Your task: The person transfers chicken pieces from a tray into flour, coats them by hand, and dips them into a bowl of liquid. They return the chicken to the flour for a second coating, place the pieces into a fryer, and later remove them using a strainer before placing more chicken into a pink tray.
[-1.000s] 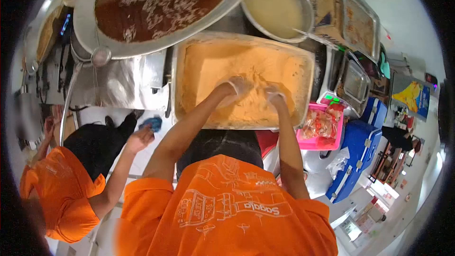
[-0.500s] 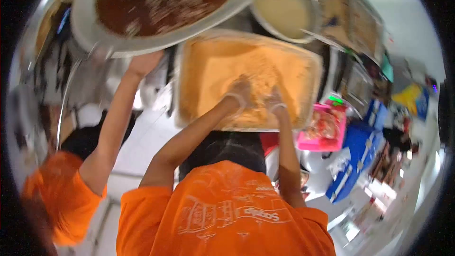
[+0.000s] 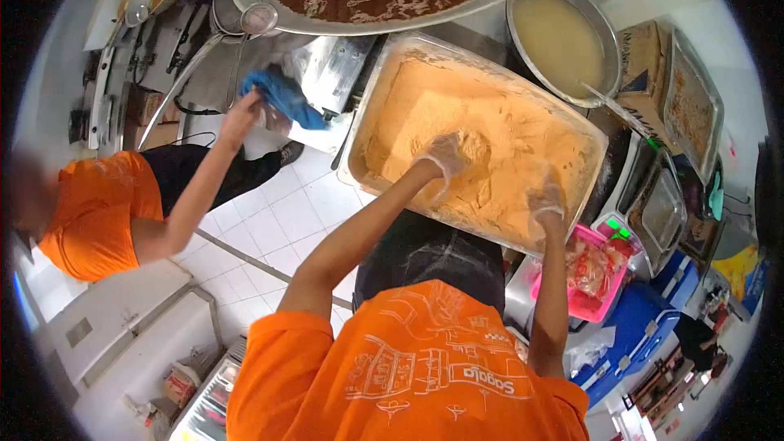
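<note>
A large rectangular tub (image 3: 359, 139) of orange breading flour (image 3: 416, 73) lies in front of me. My left hand (image 3: 443, 155), in a clear plastic glove, is pushed into the flour near the middle. Beside its fingertips rises a rough, flour-covered mound (image 3: 475, 147); whether a piece of food lies under it cannot be made out. Flour hides the ends of the left fingers. My right hand (image 3: 545, 198), also gloved, rests on the flour near the right side, fingers stretched out and dusted, with nothing visible in them.
A wide pan of dark oil (image 3: 384, 20) and a pot of pale liquid (image 3: 563, 45) stand beyond the tub. A pink tray of raw meat (image 3: 592, 273) and a blue cooler (image 3: 629, 327) are right. A co-worker's hand (image 3: 251, 106) holds a blue cloth (image 3: 286, 98).
My view has swung, so the tub appears tilted and further right. My hands are further apart, the right nearer the tub's side. The co-worker's hand now shows with the blue cloth.
</note>
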{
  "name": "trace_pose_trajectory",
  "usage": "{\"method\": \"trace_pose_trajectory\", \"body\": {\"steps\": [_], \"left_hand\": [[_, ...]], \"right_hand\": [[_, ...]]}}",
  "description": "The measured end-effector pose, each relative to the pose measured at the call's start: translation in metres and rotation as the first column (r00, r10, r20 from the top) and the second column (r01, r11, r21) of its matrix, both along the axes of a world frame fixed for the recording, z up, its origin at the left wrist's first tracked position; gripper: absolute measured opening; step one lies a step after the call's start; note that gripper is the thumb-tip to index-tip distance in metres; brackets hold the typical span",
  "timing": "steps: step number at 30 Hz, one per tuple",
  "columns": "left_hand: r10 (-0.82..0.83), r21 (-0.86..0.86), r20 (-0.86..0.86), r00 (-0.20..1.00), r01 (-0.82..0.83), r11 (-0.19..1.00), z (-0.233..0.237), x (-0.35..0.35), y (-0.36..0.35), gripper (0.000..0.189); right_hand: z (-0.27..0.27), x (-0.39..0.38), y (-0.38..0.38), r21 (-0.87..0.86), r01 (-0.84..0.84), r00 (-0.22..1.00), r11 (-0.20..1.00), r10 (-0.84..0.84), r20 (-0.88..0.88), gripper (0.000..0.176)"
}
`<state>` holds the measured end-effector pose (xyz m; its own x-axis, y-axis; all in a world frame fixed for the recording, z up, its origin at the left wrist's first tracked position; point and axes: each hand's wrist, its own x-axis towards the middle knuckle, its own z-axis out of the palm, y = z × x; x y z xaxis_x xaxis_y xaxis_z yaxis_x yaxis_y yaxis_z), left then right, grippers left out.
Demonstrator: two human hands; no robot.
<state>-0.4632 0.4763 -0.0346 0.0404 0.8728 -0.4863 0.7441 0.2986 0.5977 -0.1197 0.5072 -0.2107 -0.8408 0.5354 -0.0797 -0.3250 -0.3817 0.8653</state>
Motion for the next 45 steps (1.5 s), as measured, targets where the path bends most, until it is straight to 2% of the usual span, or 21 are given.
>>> {"method": "trace_pose_trajectory", "body": {"steps": [1, 2, 3, 4, 5, 7, 8, 11, 14, 22, 24, 25, 27, 29, 31, 32, 34, 35, 39, 41, 45], "left_hand": [[0.051, 0.06, 0.005, 0.999, -0.051, 0.997, 0.018, 0.007, 0.002, 0.048], [-0.23, 0.189, -0.267, 0.936, 0.285, 0.94, -0.011, -0.002, -0.013, 0.042], [-0.335, 0.239, -0.688, 0.644, 0.637, 0.733, -0.043, -0.011, -0.027, 0.04], [-0.176, 0.224, -0.918, 0.355, 0.832, 0.507, -0.076, -0.021, -0.04, 0.044], [-0.543, 0.079, -0.638, 0.546, 0.748, 0.659, -0.048, -0.009, -0.018, 0.046], [-0.652, 0.011, -0.488, 0.58, 0.751, 0.66, 0.023, 0.024, 0.021, 0.053], [-0.636, -0.064, -0.409, 0.655, 0.674, 0.736, 0.016, 0.023, 0.022, 0.052], [-0.091, 0.407, -0.772, 0.629, 0.598, 0.691, -0.184, -0.018, -0.025, 0.022], [0.027, 0.141, -0.424, 0.905, 0.037, 0.989, -0.039, 0.013, -0.014, 0.026], [0.051, 0.54, -0.277, 0.96, 0.112, 0.835, -0.065, 0.013, -0.009, 0.046], [0.232, 0.712, -0.455, 0.86, 0.195, 0.674, -0.129, 0.002, -0.025, 0.036], [0.272, 0.536, -0.216, 0.938, -0.119, 0.836, -0.105, 0.013, -0.019, 0.025], [0.35, 0.59, -0.791, 0.501, 0.474, 0.654, -0.072, 0.025, -0.024, 0.026], [0.459, 0.208, -0.397, 0.795, -0.409, 0.889, -0.009, 0.038, 0.007, 0.031], [0.432, 0.504, -0.521, 0.736, -0.144, 0.852, -0.056, 0.034, 0.004, 0.035], [0.151, 0.278, -0.609, 0.778, 0.032, 0.96, -0.038, 0.035, 0.01, 0.037], [0.007, 0.325, -0.606, 0.795, 0.24, 0.915, -0.038, 0.028, 0.01, 0.036], [0.157, 0.583, -0.521, 0.839, 0.215, 0.783, -0.059, 0.032, 0.013, 0.033], [-0.091, 0.34, -0.372, 0.924, 0.226, 0.913, -0.044, 0.045, 0.042, 0.036], [-0.163, 0.331, -0.372, 0.914, 0.295, 0.896, -0.087, 0.024, 0.037, 0.034], [-0.1, 0.601, -0.278, 0.955, 0.255, 0.758, -0.107, 0.034, 0.031, 0.029]], "right_hand": [[-0.006, -0.002, 0.004, -0.404, -0.01, 0.988, 0.915, -0.055, -0.147, 0.036], [-0.004, 0.008, 0.006, -0.728, -0.058, 0.953, 0.683, -0.179, -0.244, 0.033], [0.055, 0.005, 0.018, -0.959, -0.249, 0.659, 0.138, -0.701, -0.272, 0.036], [0.102, -0.002, 0.025, -0.904, -0.427, 0.379, 0.003, -0.907, -0.182, 0.039], [0.129, -0.01, 0.03, -0.85, -0.527, 0.202, 0.011, -0.97, -0.138, 0.042], [0.161, -0.041, 0.053, -0.754, -0.655, 0.014, 0.046, -0.997, -0.074, 0.049], [0.166, -0.061, 0.065, -0.737, -0.676, 0.008, 0.023, -0.999, -0.039, 0.053], [0.094, -0.072, 0.078, -0.653, -0.752, 0.129, 0.087, -0.953, -0.275, 0.054], [0.098, -0.117, 0.079, -0.672, -0.72, 0.255, -0.172, -0.967, -0.025, 0.055], [0.154, -0.057, 0.1, -0.56, -0.823, 0.049, -0.099, -0.993, 0.104, 0.055], [0.113, -0.043, 0.095, -0.536, -0.844, 0.067, 0.002, -0.992, -0.109, 0.052], [0.108, -0.036, 0.098, -0.539, -0.842, 0.111, -0.032, -0.987, -0.116, 0.052], [0.097, -0.043, 0.105, -0.51, -0.853, 0.15, -0.112, -0.988, -0.033, 0.051], [0.087, -0.061, 0.124, -0.463, -0.866, 0.126, -0.192, -0.977, 0.169, 0.05], [0.093, -0.064, 0.131, -0.482, -0.858, 0.121, -0.179, -0.981, 0.148, 0.051], [0.101, -0.059, 0.135, -0.52, -0.842, 0.118, -0.147, -0.989, 0.088, 0.052], [0.148, -0.081, 0.119, -0.558, -0.829, 0.237, -0.047, -0.932, -0.273, 0.056], [0.171, -0.09, 0.118, -0.58, -0.804, 0.263, -0.13, -0.953, -0.152, 0.062], [0.177, -0.121, 0.12, -0.736, -0.654, 0.405, -0.177, -0.903, -0.143, 0.065], [0.188, -0.135, 0.128, -0.791, -0.492, 0.433, -0.364, -0.89, 0.141, 0.063], [0.134, -0.108, 0.113, -0.637, -0.751, 0.37, -0.175, -0.91, -0.186, 0.066]]}}
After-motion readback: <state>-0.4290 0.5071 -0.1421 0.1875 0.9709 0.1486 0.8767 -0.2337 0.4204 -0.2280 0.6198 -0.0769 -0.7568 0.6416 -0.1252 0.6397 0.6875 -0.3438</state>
